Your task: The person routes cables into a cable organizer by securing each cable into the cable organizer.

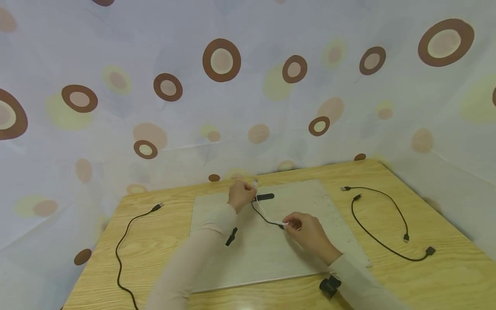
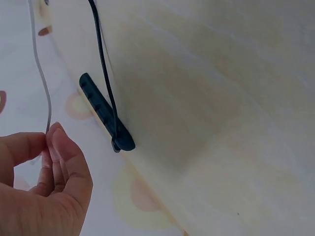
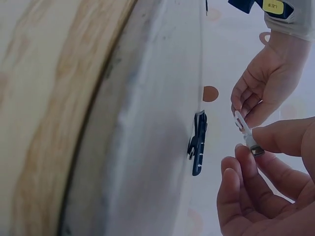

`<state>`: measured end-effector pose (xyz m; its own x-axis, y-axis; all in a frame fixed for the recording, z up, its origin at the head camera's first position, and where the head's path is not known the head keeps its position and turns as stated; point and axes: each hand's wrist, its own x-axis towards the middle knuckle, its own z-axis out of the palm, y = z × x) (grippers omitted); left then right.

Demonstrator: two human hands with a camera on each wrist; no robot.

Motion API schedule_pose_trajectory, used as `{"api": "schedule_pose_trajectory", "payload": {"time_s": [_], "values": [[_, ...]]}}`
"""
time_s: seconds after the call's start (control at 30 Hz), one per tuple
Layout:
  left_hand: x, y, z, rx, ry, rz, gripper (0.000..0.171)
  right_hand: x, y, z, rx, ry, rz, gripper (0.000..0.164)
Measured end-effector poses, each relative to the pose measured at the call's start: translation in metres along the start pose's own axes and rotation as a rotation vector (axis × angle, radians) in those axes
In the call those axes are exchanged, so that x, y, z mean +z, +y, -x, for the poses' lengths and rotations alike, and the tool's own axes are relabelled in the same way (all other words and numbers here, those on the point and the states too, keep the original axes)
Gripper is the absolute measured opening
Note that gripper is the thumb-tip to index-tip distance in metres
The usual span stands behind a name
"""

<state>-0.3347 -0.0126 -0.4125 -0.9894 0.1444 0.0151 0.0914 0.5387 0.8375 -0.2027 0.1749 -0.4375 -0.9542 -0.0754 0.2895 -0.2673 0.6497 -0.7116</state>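
Observation:
My left hand [image 1: 241, 194] pinches a thin white USB cable [image 2: 39, 64] between thumb and fingertips, beside the far edge of the pale board [image 1: 271, 262]. Nearer and to the right, my right hand [image 1: 308, 232] holds the cable's white end, its metal USB plug [image 3: 257, 150] showing between thumb and fingers in the right wrist view. A black slotted cable holder [image 1: 265, 196] lies near the board's far edge, just right of the left hand. One black cable [image 2: 103, 59] sits at one end of that holder and runs toward the right hand.
Two black USB cables [image 1: 401, 214] lie curved on the wooden table [image 1: 438, 284] at the right. Another black cable [image 1: 120, 258] stretches along the left side. A patterned cloth [image 1: 248, 107] rises behind the table. Dark devices [image 1: 330, 286] are strapped at the wrists.

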Motion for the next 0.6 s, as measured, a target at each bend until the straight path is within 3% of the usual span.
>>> {"api": "schedule_pose_trajectory", "payload": {"time_s": [0.23, 0.4, 0.6], "values": [[0.015, -0.006, -0.006, 0.037, 0.100, -0.132, 0.020, 0.011, 0.007, -0.007, 0.029, 0.011, -0.008, 0.005], [0.026, -0.009, -0.011, 0.080, 0.133, -0.228, 0.024, 0.017, 0.005, -0.013, 0.035, -0.004, -0.010, 0.005], [0.032, -0.011, -0.012, 0.054, 0.166, -0.254, 0.026, 0.017, 0.000, -0.014, 0.029, -0.003, -0.016, 0.006]]}}
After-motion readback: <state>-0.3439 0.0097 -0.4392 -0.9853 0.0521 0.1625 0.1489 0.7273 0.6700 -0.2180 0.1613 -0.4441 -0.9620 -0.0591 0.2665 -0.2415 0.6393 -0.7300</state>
